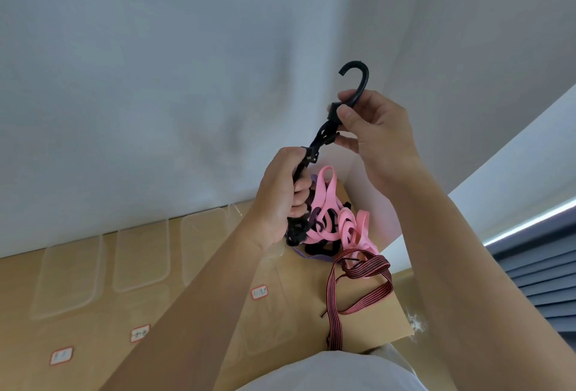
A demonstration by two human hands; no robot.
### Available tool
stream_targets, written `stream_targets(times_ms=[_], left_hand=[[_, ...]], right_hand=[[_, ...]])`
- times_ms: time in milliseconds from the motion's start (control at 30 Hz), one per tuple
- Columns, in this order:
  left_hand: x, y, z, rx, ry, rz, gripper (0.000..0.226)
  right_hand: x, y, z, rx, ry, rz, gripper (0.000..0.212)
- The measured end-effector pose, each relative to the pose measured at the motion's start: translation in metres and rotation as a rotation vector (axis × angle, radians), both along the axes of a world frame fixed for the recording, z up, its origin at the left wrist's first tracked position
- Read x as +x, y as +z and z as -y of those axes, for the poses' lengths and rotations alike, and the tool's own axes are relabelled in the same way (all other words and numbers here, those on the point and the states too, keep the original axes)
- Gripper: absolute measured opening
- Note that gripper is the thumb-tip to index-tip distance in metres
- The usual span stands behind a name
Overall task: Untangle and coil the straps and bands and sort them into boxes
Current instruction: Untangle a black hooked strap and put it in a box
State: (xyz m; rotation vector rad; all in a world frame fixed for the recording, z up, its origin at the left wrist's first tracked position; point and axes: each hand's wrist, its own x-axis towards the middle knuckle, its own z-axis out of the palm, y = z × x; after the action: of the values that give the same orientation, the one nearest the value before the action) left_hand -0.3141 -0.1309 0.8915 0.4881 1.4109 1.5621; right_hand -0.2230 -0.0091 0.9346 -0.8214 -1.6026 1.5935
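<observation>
Black bungee cord (321, 138) is up off the table, taut between our hands. Right hand (374, 135) pinches the base of its hook (358, 78), and left hand (280, 200) is fisted round the bunched cord lower down, probably so we hold tension and gather coils clear of the pile. Tangled pink bands (330, 213) sit just under the left hand, the red-striped strap (358, 275) is nearer us, and the clear boxes (140, 253) lie left of the left hand.
</observation>
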Motion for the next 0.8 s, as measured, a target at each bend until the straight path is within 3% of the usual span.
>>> stream_targets(times_ms=[67, 200, 333, 433, 600, 700, 800], left_hand=[[0.003, -0.001, 0.002, -0.042, -0.045, -0.103, 0.034], [0.013, -0.011, 0.004, 0.001, 0.033, -0.397, 0.024], [0.02, -0.013, 0.003, 0.035, 0.06, -0.602, 0.031], [0.02, -0.014, -0.001, 0.052, 0.139, -0.732, 0.012], [0.012, -0.015, -0.004, 0.05, 0.129, -0.582, 0.027], [0.013, -0.013, 0.0, 0.082, 0.033, -0.412, 0.027], [0.014, -0.014, 0.001, 0.053, -0.013, -0.371, 0.025]], right_hand=[[0.001, 0.002, 0.001, -0.03, 0.022, -0.015, 0.019], [0.003, 0.006, 0.002, -0.042, 0.019, -0.022, 0.019], [0.004, 0.008, 0.002, -0.041, -0.009, -0.02, 0.018], [0.004, 0.011, 0.001, -0.025, -0.012, -0.019, 0.019], [0.003, 0.015, 0.003, -0.001, 0.003, -0.021, 0.018], [0.001, 0.018, 0.003, -0.007, 0.0, -0.026, 0.017], [0.0, 0.02, 0.004, -0.023, 0.012, -0.041, 0.017]])
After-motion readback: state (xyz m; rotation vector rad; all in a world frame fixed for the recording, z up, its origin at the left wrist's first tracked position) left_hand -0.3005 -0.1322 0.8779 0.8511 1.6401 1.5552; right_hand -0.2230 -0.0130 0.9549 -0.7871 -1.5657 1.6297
